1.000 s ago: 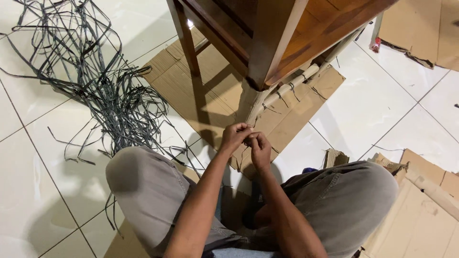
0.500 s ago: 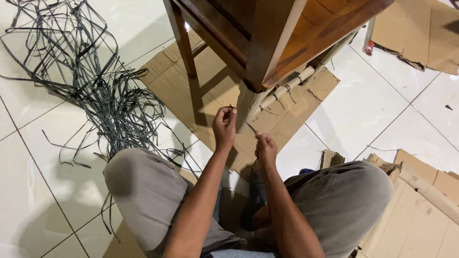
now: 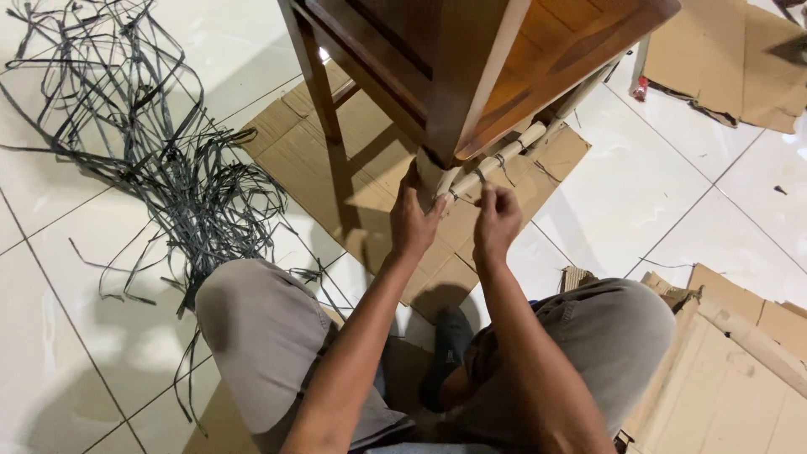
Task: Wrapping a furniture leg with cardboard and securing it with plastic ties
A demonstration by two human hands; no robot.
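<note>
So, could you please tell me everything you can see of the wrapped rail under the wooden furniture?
The wrapped rail is a pale, paper-like or cardboard-covered bar running diagonally under the brown wooden furniture, from its wrapped leg toward the upper right. Thin dark straps bind it at intervals, loose ends sticking out. It lies just above the flattened cardboard sheet. The left hand rests on the wrapped leg end; the right hand pinches at a strap beside it.

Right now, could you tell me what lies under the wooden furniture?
A flattened cardboard sheet lies under the wooden furniture on the tiled floor. Its wrapped leg meets the cardboard; the frame hides whatever lies further beneath.
</note>
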